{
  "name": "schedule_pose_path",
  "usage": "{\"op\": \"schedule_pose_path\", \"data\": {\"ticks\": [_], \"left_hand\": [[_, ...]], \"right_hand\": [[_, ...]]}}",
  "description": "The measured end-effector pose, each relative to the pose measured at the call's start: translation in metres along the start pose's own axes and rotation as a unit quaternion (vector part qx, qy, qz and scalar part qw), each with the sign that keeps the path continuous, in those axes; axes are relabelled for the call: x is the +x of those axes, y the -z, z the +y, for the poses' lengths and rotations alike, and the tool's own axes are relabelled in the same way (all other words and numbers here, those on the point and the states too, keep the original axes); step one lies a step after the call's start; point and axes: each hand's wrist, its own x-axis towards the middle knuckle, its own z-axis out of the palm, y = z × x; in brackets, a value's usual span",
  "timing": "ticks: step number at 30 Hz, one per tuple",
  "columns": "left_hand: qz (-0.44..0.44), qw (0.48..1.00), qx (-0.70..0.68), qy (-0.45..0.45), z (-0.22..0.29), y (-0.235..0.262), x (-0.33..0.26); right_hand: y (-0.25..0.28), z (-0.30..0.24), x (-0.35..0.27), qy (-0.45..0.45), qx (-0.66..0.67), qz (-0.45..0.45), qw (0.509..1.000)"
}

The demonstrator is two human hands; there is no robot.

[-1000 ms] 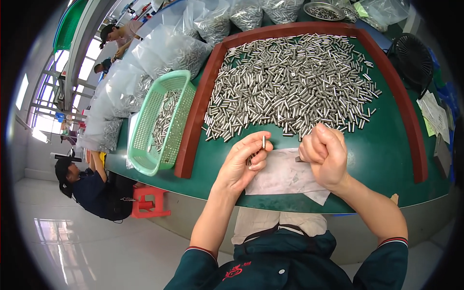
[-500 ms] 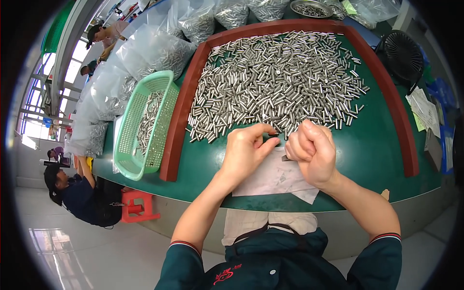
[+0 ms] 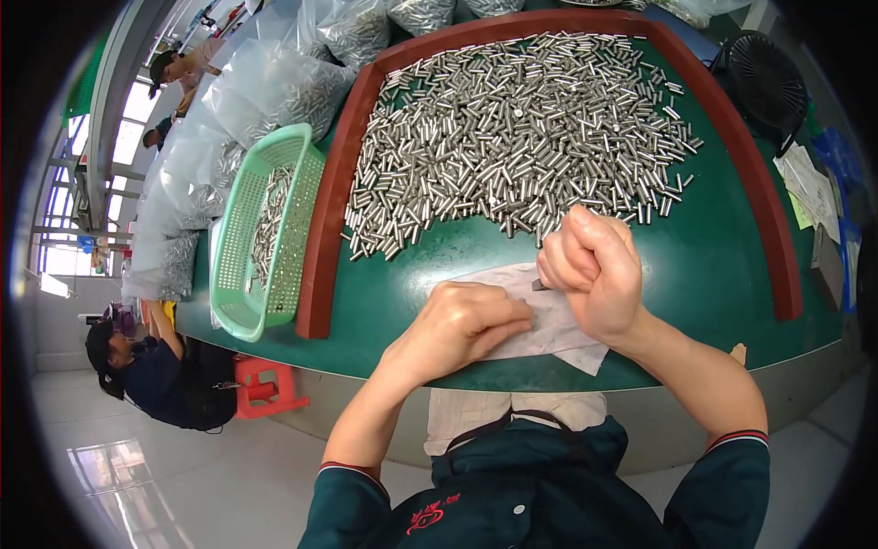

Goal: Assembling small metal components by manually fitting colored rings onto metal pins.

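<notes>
Starting up close: got the left hand [image 3: 455,329] down low over the left side of a pinkish-white cloth [image 3: 562,331], knuckles up. Can see the fingers bunched in pretty narrow, but can't tell about anything tucked underneath. Just right of that and a touch farther out, see the right hand [image 3: 596,279] in a tight fist, with the end of a small grey piece [image 3: 538,285] poking out on its left side, so pretty clearly gripping that. Can't make out the rest of it.

All this over a green tabletop [image 3: 722,265]. Over to the left, a pale green mesh basket [image 3: 299,201] with a batch of metal pins [image 3: 268,224] inside. Past both hands, a huge loose pile [image 3: 521,146] of similar pins, hemmed in left, far and right by a red-brown frame [image 3: 320,265].

Progress-wise, would guess plenty left: way more loose than in the basket. Can't tell handled pins from unhandled ones, though.

Farther back, clear plastic bags [image 3: 283,96] full of small metal pieces along the left and far side, plus a black fan [image 3: 764,87] far right.
</notes>
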Motion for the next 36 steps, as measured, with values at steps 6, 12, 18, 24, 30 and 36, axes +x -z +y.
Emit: {"op": "schedule_pose_path", "data": {"ticks": [6,12,18,24,30,36], "left_hand": [[0.068,0.982,0.035,0.171,0.003,-0.007,-0.014],[0.105,0.977,0.037,0.179,0.001,-0.018,-0.015],[0.127,0.979,0.019,0.156,-0.001,-0.022,-0.016],[0.130,0.980,0.037,0.144,-0.003,-0.023,-0.016],[0.144,0.981,0.046,0.122,-0.005,-0.026,-0.017],[0.142,0.982,0.061,0.112,-0.006,-0.025,-0.015]], "right_hand": [[0.001,0.002,-0.001,0.008,0.001,-0.002,1.000],[-0.005,-0.006,-0.003,0.021,0.023,-0.020,0.999],[-0.005,0.002,-0.003,-0.033,0.005,-0.008,0.999],[-0.006,0.001,-0.005,-0.028,0.007,-0.011,1.000],[-0.003,0.004,-0.006,-0.046,0.043,-0.011,0.998],[-0.004,0.004,-0.005,-0.041,0.041,-0.013,0.998]]}}
